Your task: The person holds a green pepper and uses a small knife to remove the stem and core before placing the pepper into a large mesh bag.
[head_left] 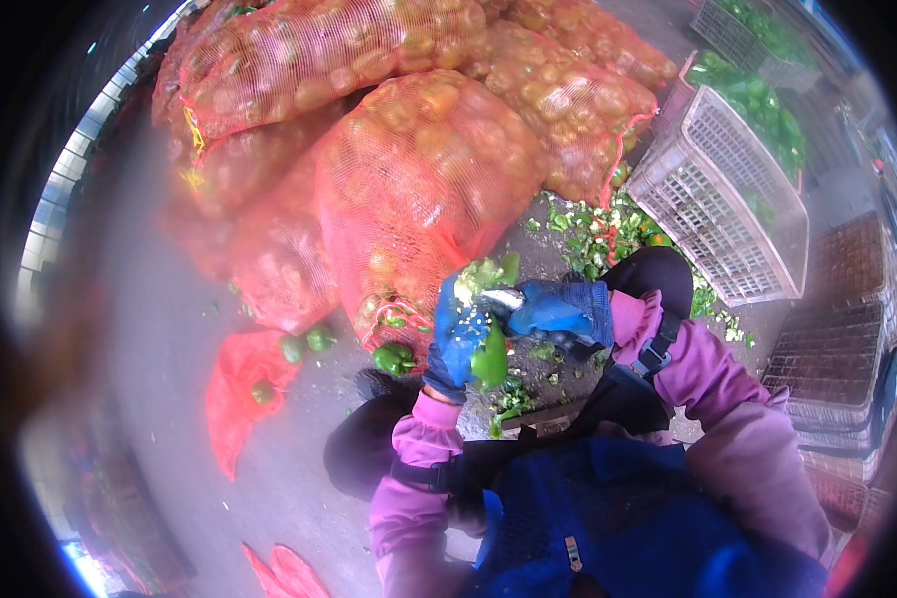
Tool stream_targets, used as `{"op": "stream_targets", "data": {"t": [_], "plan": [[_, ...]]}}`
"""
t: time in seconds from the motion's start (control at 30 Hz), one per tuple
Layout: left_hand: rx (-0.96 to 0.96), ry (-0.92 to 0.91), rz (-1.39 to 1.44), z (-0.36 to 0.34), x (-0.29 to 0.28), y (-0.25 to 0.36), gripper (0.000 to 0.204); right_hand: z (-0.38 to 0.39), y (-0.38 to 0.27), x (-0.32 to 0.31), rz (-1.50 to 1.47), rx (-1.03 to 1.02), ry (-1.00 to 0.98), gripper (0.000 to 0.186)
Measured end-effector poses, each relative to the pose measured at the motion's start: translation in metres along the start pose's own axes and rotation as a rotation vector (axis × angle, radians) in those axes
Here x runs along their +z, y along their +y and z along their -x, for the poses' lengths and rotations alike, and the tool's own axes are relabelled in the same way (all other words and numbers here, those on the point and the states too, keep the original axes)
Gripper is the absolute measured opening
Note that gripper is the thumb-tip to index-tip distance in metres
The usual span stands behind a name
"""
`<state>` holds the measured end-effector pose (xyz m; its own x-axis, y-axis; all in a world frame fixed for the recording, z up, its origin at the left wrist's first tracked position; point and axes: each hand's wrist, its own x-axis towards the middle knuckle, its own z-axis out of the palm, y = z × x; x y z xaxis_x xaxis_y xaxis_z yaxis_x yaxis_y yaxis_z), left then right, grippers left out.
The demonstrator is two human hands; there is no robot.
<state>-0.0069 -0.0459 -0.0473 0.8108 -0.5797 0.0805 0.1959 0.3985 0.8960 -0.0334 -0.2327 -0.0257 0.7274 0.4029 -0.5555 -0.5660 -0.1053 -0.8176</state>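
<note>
A blue-gloved left hand gripped a green pepper; the gloved right hand pinched a small blade against it, above red mesh sacks.

Bulging red mesh sacks piled ahead; white plastic crate at right.

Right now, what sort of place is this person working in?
Probably a wholesale produce market or a vegetable sorting yard. Bulging red mesh sacks are piled on the concrete floor, white plastic crates hold green peppers, and pepper trimmings litter the ground.
</note>
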Motion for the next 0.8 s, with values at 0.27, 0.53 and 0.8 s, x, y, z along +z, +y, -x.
{"op": "stream_targets", "data": {"t": [0.27,0.53,0.8], "plan": [[-0.089,0.015,0.088,0.003,-0.005,-0.013,0.031,0.017,-0.011,0.003,-0.056,0.069,-0.127,0.023],[-0.399,0.062,0.387,0.001,-0.007,-0.006,0.034,0.015,-0.012,0.003,0.075,-0.376,0.282,0.042],[-0.363,-0.074,0.157,0.005,0.005,-0.022,0.034,-0.014,-0.015,-0.007,0.26,-0.296,0.265,0.05]]}}
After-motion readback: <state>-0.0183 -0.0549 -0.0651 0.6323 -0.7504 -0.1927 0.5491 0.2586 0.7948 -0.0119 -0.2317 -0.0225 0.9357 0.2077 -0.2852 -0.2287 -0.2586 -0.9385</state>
